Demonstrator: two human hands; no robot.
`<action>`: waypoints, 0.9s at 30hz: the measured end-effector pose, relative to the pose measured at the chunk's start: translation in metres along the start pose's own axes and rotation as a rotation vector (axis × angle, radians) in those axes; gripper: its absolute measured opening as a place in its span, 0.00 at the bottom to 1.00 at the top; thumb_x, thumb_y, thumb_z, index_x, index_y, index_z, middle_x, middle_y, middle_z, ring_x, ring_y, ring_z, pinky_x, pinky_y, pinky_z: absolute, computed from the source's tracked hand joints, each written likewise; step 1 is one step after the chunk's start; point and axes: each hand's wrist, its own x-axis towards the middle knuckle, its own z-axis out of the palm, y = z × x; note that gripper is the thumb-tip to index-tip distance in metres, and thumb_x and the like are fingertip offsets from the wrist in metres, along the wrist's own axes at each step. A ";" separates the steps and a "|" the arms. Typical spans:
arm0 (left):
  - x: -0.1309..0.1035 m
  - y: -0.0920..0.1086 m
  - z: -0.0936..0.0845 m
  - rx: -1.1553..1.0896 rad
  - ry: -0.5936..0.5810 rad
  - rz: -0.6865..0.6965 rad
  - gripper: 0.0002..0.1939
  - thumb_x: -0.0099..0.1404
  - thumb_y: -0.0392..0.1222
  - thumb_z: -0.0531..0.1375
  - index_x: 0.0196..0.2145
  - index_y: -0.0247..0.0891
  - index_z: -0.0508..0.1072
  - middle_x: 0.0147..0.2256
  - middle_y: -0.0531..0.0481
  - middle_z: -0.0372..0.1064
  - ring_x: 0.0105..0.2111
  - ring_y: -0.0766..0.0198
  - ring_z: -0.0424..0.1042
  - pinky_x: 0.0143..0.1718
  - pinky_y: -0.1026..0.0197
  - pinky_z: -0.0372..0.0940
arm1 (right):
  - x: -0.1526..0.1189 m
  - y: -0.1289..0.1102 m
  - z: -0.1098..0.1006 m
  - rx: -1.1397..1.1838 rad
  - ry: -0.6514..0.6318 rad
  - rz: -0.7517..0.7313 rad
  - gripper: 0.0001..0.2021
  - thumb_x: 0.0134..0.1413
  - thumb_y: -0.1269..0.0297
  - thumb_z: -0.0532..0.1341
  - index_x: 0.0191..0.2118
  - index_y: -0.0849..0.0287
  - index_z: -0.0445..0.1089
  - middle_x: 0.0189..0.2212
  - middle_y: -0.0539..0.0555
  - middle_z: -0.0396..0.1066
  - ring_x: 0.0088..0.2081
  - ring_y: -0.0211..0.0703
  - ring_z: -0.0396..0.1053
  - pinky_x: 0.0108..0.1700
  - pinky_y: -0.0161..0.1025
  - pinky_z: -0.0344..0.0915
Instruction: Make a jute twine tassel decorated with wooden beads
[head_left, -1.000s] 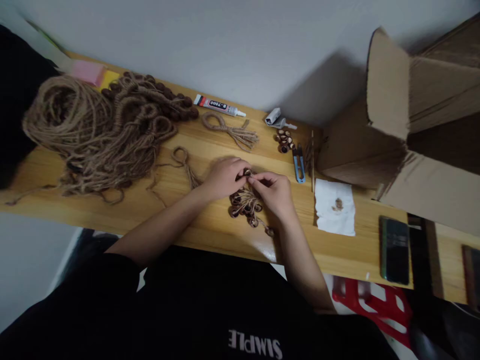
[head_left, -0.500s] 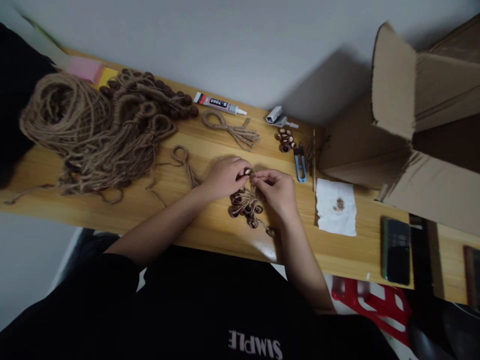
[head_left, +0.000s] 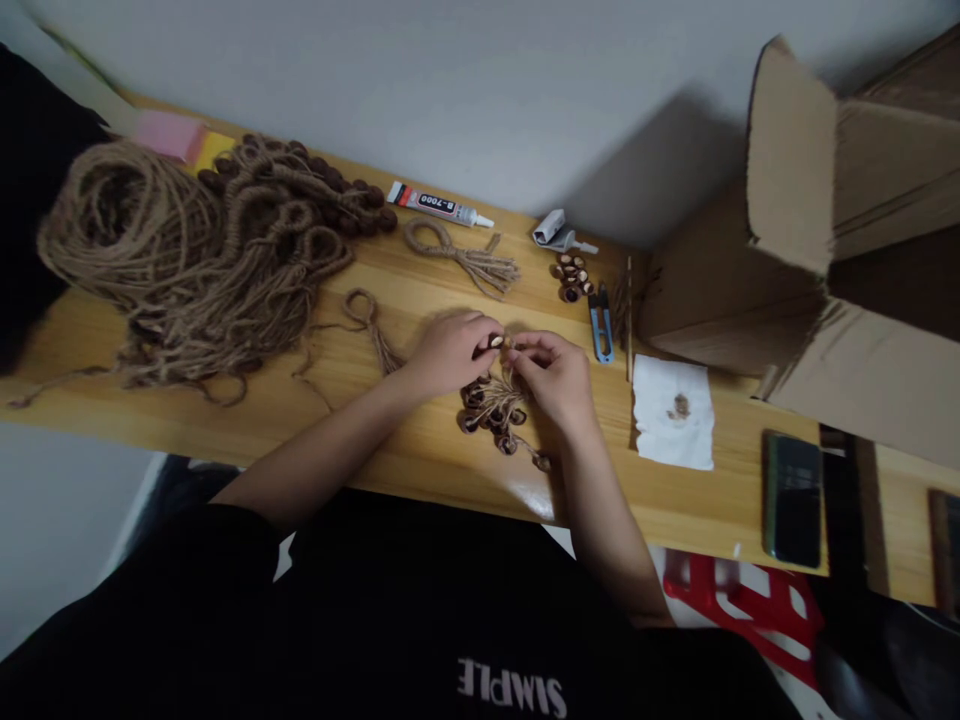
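Coarse, hairy brown twine was gathered into a splayed bundle of strands [head_left: 496, 396] on the smooth, grained wooden table [head_left: 420, 450], with small, round, hollow dark cups [head_left: 507, 443] clustered around and below it. One more brown cup [head_left: 496, 342], showing a pale patch, sat at the fingertips of the left hand [head_left: 454, 352], at 12 o'clock from the bundle. The left thumb and forefinger closed about this cup from its 9 o'clock side, the other fingers curled and partly hidden. The right hand [head_left: 556, 378] met it from 3 o'clock, thumb and forefinger pressed together and pinching a thin bit of twine [head_left: 511, 343] just beside the cup; whether the two touched was too small to tell. Both hands were palm down, wrists low over the table, the left forearm reaching in from 8 o'clock and the right from 5 o'clock. From the hands, a looped twine tassel [head_left: 486, 266] lay at 11 o'clock, a smaller looped piece [head_left: 367, 318] near 9 o'clock, loose cups [head_left: 573, 275] between 1 and 2 o'clock, and blue-handled snips [head_left: 601, 335] near 3 o'clock. A tangled twine heap [head_left: 217, 275] spread between 9 and 10 o'clock.
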 end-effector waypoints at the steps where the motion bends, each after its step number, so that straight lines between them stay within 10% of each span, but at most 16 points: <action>1: 0.000 0.000 0.000 0.002 -0.001 -0.002 0.08 0.57 0.32 0.58 0.36 0.36 0.74 0.28 0.51 0.70 0.30 0.62 0.67 0.33 0.61 0.60 | 0.000 0.000 0.000 -0.008 -0.006 -0.005 0.10 0.45 0.63 0.62 0.35 0.60 0.74 0.24 0.50 0.75 0.25 0.38 0.70 0.30 0.35 0.64; 27: 0.000 0.002 -0.002 0.002 -0.028 -0.024 0.09 0.57 0.33 0.58 0.37 0.37 0.74 0.29 0.51 0.71 0.31 0.62 0.68 0.35 0.60 0.61 | 0.001 0.003 0.000 -0.089 -0.010 -0.048 0.08 0.49 0.60 0.60 0.29 0.59 0.72 0.22 0.50 0.73 0.24 0.38 0.68 0.28 0.34 0.62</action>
